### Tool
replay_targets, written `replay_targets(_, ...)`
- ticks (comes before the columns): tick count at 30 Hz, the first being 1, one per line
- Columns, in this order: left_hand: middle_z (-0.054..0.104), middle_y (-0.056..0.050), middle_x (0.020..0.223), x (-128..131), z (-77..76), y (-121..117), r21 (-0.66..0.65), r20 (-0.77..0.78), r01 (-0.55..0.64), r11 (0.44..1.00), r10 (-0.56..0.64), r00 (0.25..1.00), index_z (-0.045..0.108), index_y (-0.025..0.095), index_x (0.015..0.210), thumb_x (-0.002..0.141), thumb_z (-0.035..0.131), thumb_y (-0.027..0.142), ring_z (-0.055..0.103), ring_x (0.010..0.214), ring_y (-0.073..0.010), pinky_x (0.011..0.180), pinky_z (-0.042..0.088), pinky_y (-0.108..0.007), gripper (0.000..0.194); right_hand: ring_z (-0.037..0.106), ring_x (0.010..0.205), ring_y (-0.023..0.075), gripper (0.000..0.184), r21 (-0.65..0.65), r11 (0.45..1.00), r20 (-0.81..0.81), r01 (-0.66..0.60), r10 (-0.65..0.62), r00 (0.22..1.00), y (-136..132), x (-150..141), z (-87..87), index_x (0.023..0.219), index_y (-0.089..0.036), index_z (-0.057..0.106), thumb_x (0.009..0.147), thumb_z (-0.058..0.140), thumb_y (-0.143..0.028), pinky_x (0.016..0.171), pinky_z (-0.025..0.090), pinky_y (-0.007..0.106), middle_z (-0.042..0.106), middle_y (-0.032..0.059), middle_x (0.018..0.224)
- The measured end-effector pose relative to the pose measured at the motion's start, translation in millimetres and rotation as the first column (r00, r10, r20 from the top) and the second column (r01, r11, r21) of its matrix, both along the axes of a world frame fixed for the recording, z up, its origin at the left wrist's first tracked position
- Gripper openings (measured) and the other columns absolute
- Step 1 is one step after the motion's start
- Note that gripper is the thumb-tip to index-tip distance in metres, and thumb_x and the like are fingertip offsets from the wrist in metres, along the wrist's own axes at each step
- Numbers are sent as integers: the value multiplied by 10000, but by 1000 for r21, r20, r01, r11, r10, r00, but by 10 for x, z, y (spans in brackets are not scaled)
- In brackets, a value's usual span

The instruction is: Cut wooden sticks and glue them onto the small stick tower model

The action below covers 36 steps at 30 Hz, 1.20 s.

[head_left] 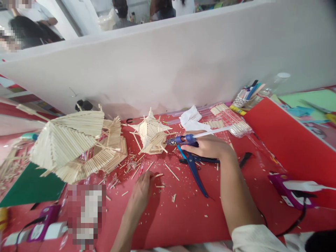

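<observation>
My right hand (211,146) is wrapped round a blue hot glue gun (181,140), with a long pale glue stick (210,132) sticking out of its rear. The gun's nozzle points left, close to a small star-shaped structure of wooden sticks (152,131). Between finger and thumb, my left hand (141,189) pinches a short thin wooden stick (158,175) just above the red tabletop. Under the right hand lies a pair of blue-handled cutters (195,173). A larger roofed model of wooden sticks (70,140) stands at the left.
Stick offcuts (172,171) litter the red table (168,224). Bundled sticks (228,119), white tissue (191,117) and a pen cup (240,99) sit along the pale partition (168,70). Purple power strips (282,187) with cables lie at both sides. People stand beyond the partition.
</observation>
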<state>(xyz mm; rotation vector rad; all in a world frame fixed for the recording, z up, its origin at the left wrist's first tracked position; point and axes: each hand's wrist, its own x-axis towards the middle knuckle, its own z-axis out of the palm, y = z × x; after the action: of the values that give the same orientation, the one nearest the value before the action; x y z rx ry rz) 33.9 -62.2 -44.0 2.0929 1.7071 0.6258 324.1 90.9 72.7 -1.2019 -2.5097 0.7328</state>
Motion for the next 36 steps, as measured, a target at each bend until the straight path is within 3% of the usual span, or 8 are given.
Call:
replay_targets(5, 697, -43, 918, 1, 336, 101, 197, 102, -163, 967, 146, 984, 620, 210, 1008, 993, 493, 212, 682, 819, -159, 739, 540, -274, 127, 642, 845, 225, 336, 46, 998, -59, -44, 47, 997, 23, -53, -51, 946, -229, 673, 951, 532, -534, 728, 442, 308, 720, 57, 926)
replay_targets(10, 691, -47, 947, 82, 478, 245, 481, 92, -203, 853, 181, 979, 664, 203, 1035, 969, 527, 137, 677, 878, -153, 820, 548, -274, 166, 662, 957, 245, 331, 49, 996, -113, -69, 74, 991, 59, -183, -172, 1061, -267, 694, 947, 532, -532, 771, 470, 314, 738, 47, 1027)
replay_targets(17, 720, -48, 925, -36, 463, 430, 676, -50, -45, 735, 107, 993, 675, 202, 1041, 934, 610, 104, 687, 846, -151, 812, 549, -270, 159, 587, 723, 161, 247, 225, 963, -97, -147, 172, 980, 15, -368, -281, 843, -207, 607, 963, 556, -416, 649, 391, 274, 670, 21, 824)
replay_targets(24, 712, -73, 974, -112, 394, 488, 688, -39, -7, 726, 47, 998, 670, 206, 1125, 907, 595, 33, 679, 910, -175, 849, 544, -311, 288, 528, 705, 156, 192, 410, 875, 23, -258, 272, 962, 2, -409, -426, 881, -180, 605, 933, 597, -365, 612, 314, 283, 615, 37, 849)
replay_targets(30, 700, -77, 968, -180, 259, 458, 709, -10, 37, 704, -43, 999, 657, 204, 1167, 876, 615, -6, 679, 911, -183, 817, 547, -309, 362, 471, 664, 149, 148, 420, 870, 65, -258, 255, 965, -27, -420, -386, 764, -190, 555, 898, 581, -246, 598, 260, 296, 577, 23, 783)
replay_targets(36, 705, -77, 967, -247, 178, 422, 693, -8, 76, 717, -98, 995, 633, 212, 1230, 882, 619, 7, 686, 908, -187, 819, 564, -325, 404, 448, 637, 150, 156, 444, 856, 85, -264, 253, 964, -56, -449, -347, 736, -188, 560, 891, 551, -177, 599, 253, 304, 566, 23, 742)
